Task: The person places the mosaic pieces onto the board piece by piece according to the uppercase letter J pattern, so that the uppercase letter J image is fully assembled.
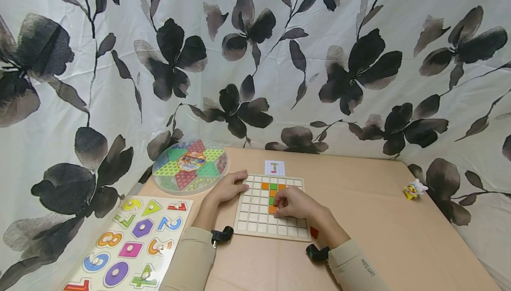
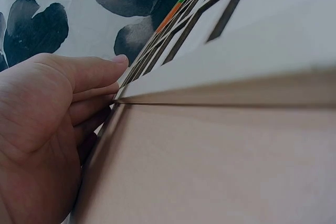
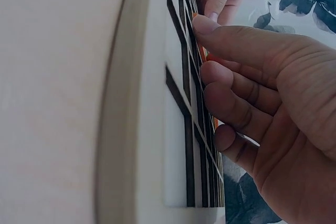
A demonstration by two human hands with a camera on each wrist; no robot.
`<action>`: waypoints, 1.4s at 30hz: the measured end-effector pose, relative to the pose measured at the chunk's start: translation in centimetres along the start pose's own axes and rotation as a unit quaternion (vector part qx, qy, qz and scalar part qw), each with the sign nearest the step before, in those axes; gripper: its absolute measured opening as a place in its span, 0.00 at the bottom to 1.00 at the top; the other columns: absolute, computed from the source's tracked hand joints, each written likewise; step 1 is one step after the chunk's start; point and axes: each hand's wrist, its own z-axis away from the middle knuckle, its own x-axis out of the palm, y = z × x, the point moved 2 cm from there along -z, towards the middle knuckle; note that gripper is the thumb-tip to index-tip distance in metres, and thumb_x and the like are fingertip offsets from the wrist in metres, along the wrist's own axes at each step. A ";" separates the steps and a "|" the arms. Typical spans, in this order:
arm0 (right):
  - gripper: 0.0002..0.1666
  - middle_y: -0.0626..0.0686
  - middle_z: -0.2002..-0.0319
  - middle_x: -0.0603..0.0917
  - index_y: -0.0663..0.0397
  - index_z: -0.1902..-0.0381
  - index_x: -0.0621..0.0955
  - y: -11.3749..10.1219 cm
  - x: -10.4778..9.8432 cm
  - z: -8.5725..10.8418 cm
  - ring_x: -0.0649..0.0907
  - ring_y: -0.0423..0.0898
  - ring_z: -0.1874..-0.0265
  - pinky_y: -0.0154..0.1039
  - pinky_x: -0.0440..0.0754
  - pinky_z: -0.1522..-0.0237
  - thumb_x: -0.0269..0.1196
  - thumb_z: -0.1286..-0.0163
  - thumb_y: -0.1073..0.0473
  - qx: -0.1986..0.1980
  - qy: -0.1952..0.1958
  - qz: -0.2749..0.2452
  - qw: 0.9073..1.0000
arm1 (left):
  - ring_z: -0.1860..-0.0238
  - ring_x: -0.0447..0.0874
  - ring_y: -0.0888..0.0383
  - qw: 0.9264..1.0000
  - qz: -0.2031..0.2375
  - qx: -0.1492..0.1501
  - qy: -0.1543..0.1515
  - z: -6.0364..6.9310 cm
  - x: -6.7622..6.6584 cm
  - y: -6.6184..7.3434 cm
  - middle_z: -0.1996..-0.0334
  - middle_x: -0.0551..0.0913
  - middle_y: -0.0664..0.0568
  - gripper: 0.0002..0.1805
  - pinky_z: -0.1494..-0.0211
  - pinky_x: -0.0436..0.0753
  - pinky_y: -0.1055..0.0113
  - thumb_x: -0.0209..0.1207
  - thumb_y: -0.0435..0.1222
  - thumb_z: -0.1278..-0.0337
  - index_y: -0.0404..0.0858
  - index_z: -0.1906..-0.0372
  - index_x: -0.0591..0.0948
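A pale board with a grid of white squares bears orange and green tiles in its upper middle. My left hand rests at the board's upper left edge; in the left wrist view, its fairly straight fingers touch the board's corner. Over the board, my right hand has curled fingers, with thumb and forefinger around the lowest orange tile. The right wrist view shows the thumb low at the grid, orange beside its tip; the fingers partly hide the tile.
Behind the board lies a small pattern card. A round star-patterned game board is at the back left, a number-and-shape puzzle at the front left. A red piece lies by the board's right edge; a small toy stands far right.
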 end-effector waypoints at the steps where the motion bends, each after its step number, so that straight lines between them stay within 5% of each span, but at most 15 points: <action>1: 0.12 0.41 0.77 0.81 0.51 0.64 0.87 0.0 0.0 0.0 0.77 0.35 0.76 0.29 0.77 0.73 0.80 0.42 0.58 0.000 -0.001 -0.001 1.000 | 0.18 0.57 0.45 1.000 -0.001 -0.001 -0.001 0.0 0.0 0.0 0.20 0.66 0.46 0.29 0.14 0.56 0.51 0.64 0.37 0.30 0.34 0.27 0.75; 8: 0.12 0.44 0.75 0.82 0.52 0.60 0.88 0.0 -0.7 0.5 0.79 0.40 0.74 0.31 0.78 0.72 0.79 0.40 0.58 0.013 0.006 -0.019 1.000 | 0.18 0.58 0.44 1.000 -0.002 -0.002 0.001 0.1 0.0 0.2 0.21 0.66 0.46 0.29 0.14 0.56 0.51 0.64 0.37 0.30 0.33 0.27 0.75; 21: 0.15 0.46 0.70 0.81 0.56 0.54 0.88 0.1 -4.1 2.4 0.78 0.45 0.67 0.31 0.77 0.68 0.77 0.37 0.57 0.027 0.077 -0.025 0.996 | 0.18 0.57 0.45 1.000 0.000 -0.005 0.001 0.0 -0.1 0.2 0.20 0.66 0.45 0.30 0.14 0.56 0.51 0.64 0.36 0.30 0.33 0.27 0.74; 27: 0.15 0.47 0.69 0.83 0.58 0.55 0.87 0.5 -5.3 3.5 0.79 0.45 0.68 0.32 0.80 0.67 0.76 0.37 0.58 0.009 0.100 -0.025 0.995 | 0.18 0.57 0.44 1.000 0.004 0.003 -0.004 0.0 -0.1 0.1 0.20 0.65 0.45 0.30 0.14 0.56 0.51 0.64 0.36 0.30 0.33 0.27 0.74; 36: 0.12 0.46 0.69 0.82 0.53 0.53 0.88 2.4 -5.9 6.1 0.80 0.46 0.67 0.32 0.81 0.64 0.74 0.34 0.61 0.032 0.072 -0.020 0.997 | 0.18 0.57 0.44 1.000 0.002 0.003 -0.005 -0.1 0.0 -0.1 0.20 0.65 0.44 0.30 0.14 0.56 0.51 0.64 0.36 0.30 0.33 0.27 0.74; 42: 0.13 0.48 0.68 0.84 0.56 0.55 0.88 3.3 -6.6 7.5 0.81 0.45 0.67 0.33 0.83 0.65 0.75 0.37 0.62 0.026 0.016 -0.045 0.998 | 0.18 0.57 0.44 1.000 0.004 0.004 -0.006 0.1 -0.1 0.0 0.20 0.65 0.45 0.30 0.14 0.56 0.50 0.64 0.37 0.29 0.33 0.26 0.74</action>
